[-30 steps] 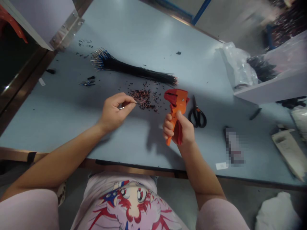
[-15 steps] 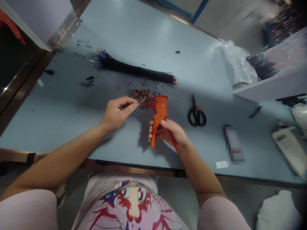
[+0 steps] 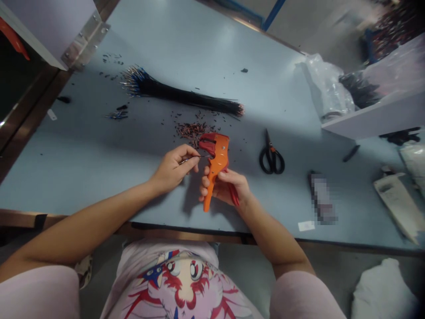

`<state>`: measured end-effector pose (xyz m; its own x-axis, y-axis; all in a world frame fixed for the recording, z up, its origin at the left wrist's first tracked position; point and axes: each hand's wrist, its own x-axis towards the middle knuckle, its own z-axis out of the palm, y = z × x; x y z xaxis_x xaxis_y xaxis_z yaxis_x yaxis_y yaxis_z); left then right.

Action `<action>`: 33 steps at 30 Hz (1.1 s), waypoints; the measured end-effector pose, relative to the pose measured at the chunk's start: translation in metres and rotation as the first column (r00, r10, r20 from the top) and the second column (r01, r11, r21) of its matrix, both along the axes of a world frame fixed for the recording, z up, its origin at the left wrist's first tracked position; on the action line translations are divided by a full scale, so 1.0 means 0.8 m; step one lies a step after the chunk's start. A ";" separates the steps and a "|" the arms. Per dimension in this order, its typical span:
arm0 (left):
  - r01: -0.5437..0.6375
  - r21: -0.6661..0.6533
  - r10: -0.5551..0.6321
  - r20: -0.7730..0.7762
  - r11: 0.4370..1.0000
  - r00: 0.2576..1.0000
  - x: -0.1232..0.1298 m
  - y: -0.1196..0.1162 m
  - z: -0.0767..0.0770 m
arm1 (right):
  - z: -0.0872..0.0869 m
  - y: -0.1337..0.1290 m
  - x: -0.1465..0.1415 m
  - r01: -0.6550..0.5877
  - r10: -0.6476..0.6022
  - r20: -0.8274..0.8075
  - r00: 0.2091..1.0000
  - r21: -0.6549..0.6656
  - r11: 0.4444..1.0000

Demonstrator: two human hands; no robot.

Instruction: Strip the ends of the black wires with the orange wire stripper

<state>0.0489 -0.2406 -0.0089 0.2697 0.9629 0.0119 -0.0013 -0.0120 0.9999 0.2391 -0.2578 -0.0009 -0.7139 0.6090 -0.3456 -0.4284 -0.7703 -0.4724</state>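
Noting a blue-grey work surface (image 3: 99, 177) carrying a black wire bundle (image 3: 179, 99) at upper centre, with loose wire pieces (image 3: 191, 132) below it. The right hand (image 3: 226, 186) is clamped around an orange wire stripper (image 3: 215, 166) at centre; the left hand (image 3: 174, 170) pinches a thin wire (image 3: 202, 156) just beside the tool's jaws. Risk: a slack pinch could let the wire slip and misfeed.

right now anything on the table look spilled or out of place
Yes: short wire pieces lie in a loose heap and scatter across the table, unlike the neatly bundled black wires behind them; they look spilled.
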 end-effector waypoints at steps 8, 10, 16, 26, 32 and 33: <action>0.022 -0.032 -0.021 0.030 0.999 0.999 0.006 -0.005 -0.007 | -0.004 -0.005 -0.002 -0.067 0.067 0.010 0.998 -0.001 0.998; 0.017 -0.039 -0.016 0.027 0.999 1.000 0.005 -0.004 -0.007 | -0.004 -0.006 -0.002 -0.080 0.080 0.014 0.997 0.003 0.997; 0.044 0.006 -0.044 0.008 0.999 0.999 0.004 -0.003 -0.003 | -0.001 -0.009 -0.002 -0.099 0.099 0.016 0.995 0.028 0.995; 0.061 -0.030 -0.060 0.057 0.998 0.997 0.007 -0.007 -0.001 | -0.002 -0.013 -0.003 -0.095 0.095 0.009 0.995 0.070 0.993; 0.071 -0.031 -0.070 0.036 0.997 0.997 0.008 -0.008 -0.003 | -0.003 -0.014 -0.003 -0.070 0.073 -0.034 0.997 0.073 0.995; 0.073 -0.031 -0.072 0.030 0.997 0.997 0.008 -0.008 -0.004 | -0.003 -0.014 -0.003 -0.070 0.072 -0.035 0.997 0.074 0.995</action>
<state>0.0551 -0.2472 -0.0118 0.3388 0.9408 -0.0102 -0.0299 0.0216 0.9993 0.2365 -0.2692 -0.0030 -0.7679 0.5788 -0.2744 -0.3924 -0.7637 -0.5126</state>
